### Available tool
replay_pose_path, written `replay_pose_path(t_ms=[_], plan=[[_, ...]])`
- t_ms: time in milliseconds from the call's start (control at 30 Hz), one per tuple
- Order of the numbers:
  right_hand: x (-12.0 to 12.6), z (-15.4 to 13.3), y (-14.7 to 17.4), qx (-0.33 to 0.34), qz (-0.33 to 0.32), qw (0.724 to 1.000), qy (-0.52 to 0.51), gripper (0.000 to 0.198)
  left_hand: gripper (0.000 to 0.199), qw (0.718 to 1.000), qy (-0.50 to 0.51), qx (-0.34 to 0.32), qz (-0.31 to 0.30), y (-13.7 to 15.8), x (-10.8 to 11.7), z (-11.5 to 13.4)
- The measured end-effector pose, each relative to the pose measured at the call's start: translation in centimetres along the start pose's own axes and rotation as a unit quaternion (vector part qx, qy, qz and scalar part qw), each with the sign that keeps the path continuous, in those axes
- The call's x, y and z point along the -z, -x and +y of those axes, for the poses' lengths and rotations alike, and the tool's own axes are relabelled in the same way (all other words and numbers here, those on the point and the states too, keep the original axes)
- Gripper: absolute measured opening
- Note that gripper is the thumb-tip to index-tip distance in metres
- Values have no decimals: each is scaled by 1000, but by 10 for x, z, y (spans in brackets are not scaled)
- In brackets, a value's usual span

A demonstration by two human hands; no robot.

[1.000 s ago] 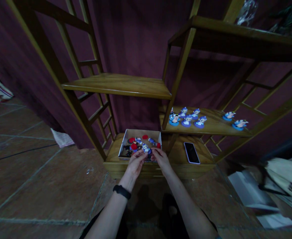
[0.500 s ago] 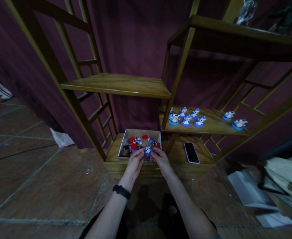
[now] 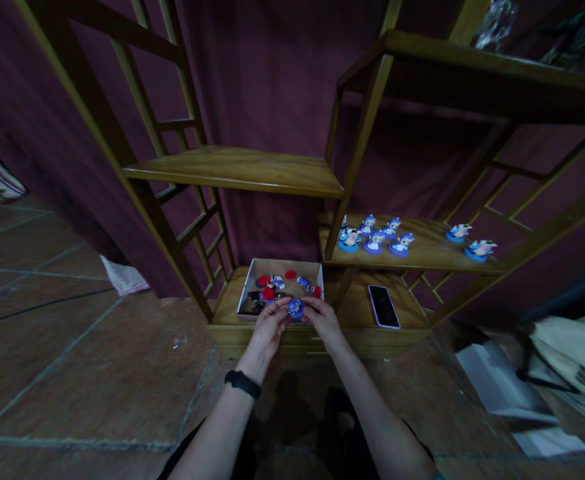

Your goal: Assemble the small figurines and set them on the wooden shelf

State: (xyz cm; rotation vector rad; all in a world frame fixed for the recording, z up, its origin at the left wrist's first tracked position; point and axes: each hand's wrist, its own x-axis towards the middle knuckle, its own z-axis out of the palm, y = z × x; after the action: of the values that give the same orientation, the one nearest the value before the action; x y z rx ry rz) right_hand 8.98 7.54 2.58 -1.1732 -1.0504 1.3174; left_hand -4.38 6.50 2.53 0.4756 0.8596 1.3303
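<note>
A small purple figurine (image 3: 295, 308) on a round base is held between my two hands, over the near edge of a shallow cardboard box (image 3: 246, 293). My left hand (image 3: 271, 323) pinches it from the left, a dark band around that wrist. From the right, the fingers of my right hand (image 3: 322, 318) close on it. Inside the box lie a blue-and-purple figurine (image 3: 304, 283), a red disc (image 3: 290, 275) and several other red, blue and black figurines.
Several purple-and-white figurines (image 3: 374, 243) stand on the right shelf (image 3: 426, 250), with blue-based pink ones (image 3: 479, 250) near them. A phone (image 3: 384, 307) lies on the lowest board, right of the box. Shelf posts rise on both sides. White boxes (image 3: 502, 383) sit on the floor at right.
The purple figurine has tilted in my fingers, so its head now shows more from above. Both hands stay in nearly the same place.
</note>
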Motion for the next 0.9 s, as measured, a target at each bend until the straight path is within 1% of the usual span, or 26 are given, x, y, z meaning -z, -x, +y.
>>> replay_pose_path(t_ms=[167, 367, 600, 800, 900], plan=[[2, -3, 0, 9, 3, 1000, 26, 27, 29, 1000, -11, 29, -3, 0, 0, 1], [5, -6, 0, 22, 10, 999, 26, 28, 20, 998, -25, 64, -1, -1, 1, -3], [3, -12, 1, 13, 10, 1000, 10, 32, 19, 997, 17, 72, 16, -5, 2, -7], [2, -6, -1, -4, -1, 1000, -5, 35, 14, 996, 57, 63, 18, -6, 2, -6], [2, -2, -1, -2, -13, 1000, -3, 33, 14, 996, 69, 57, 15, -5, 2, -6]])
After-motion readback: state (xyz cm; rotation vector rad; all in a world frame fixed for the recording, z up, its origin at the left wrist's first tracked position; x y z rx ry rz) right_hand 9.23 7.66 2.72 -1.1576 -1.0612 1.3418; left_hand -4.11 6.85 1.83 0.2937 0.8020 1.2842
